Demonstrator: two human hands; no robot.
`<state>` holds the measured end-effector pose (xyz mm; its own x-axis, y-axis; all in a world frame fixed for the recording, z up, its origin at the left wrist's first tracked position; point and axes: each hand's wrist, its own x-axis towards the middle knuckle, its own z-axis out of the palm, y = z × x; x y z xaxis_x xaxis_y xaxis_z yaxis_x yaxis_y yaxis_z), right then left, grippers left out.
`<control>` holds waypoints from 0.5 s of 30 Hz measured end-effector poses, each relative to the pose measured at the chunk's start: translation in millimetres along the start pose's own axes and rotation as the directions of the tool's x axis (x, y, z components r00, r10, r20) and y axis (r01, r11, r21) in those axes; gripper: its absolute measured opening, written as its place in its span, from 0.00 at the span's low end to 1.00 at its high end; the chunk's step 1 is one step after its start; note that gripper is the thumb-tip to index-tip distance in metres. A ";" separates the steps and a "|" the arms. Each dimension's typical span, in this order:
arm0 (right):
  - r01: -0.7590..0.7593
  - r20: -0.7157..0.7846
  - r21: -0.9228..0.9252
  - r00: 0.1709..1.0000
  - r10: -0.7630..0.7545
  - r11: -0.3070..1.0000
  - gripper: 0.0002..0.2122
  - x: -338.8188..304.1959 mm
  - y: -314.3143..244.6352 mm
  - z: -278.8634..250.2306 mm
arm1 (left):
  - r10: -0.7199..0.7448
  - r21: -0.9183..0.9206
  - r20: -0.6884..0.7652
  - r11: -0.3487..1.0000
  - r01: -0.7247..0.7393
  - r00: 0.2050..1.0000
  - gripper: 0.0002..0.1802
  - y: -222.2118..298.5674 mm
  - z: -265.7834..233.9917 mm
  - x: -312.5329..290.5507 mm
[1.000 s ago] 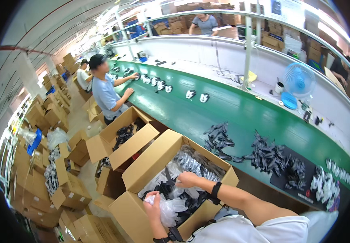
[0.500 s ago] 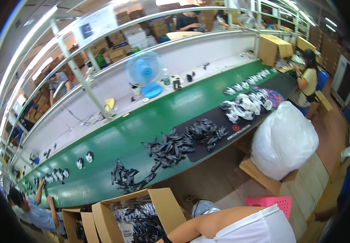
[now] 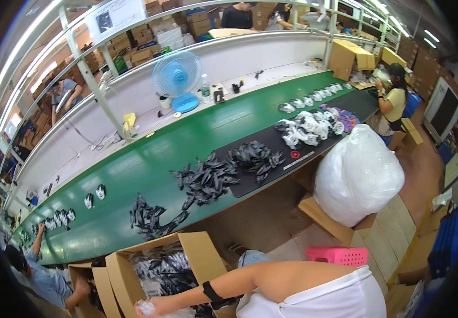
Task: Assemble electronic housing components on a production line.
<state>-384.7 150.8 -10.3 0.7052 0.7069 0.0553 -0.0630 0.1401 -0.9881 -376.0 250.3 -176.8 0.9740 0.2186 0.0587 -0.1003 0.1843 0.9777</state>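
At lower left, a clear plastic bag (image 3: pixel 155 309) is grasped by one hand (image 3: pixel 143 310) over the cardboard box (image 3: pixel 197 254); which hand cannot be told.

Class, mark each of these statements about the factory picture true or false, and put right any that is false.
1. The fan on the shelf is blue. True.
2. The conveyor belt is red. False: it is green.
3. The person's hand holds clear plastic over an open cardboard box. True.
4. The stool on the floor is yellow. False: it is pink.
5. A big white plastic sack sits beside the belt. True.
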 end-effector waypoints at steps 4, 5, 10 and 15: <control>0.206 0.012 -0.026 0.979 -0.205 0.978 0.16 1.0 8.2 -7.8 | -0.016 -0.092 0.031 0.996 0.019 0.999 0.20 -1.8 29.7 5.6; 0.257 0.018 -0.031 0.966 -0.257 0.966 0.16 2.8 10.5 -9.4 | -0.019 -0.113 0.038 0.993 0.023 0.999 0.21 -1.4 36.3 6.7; 0.102 0.060 0.053 0.993 -0.105 0.993 0.16 2.9 28.9 -9.9 | -0.027 -0.202 0.058 0.979 0.038 0.998 0.22 7.6 72.7 13.4; 0.054 -0.117 -0.233 0.990 -0.083 0.971 0.14 -26.7 -1.8 -6.8 | -0.026 -0.289 0.023 0.957 0.031 0.999 0.23 20.1 99.3 15.8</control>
<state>-398.7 126.9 -11.0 0.7857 0.6069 0.1198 0.1410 0.0129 -0.9899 -342.5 162.3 -136.3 0.9807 0.1920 0.0382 -0.1243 0.4599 0.8792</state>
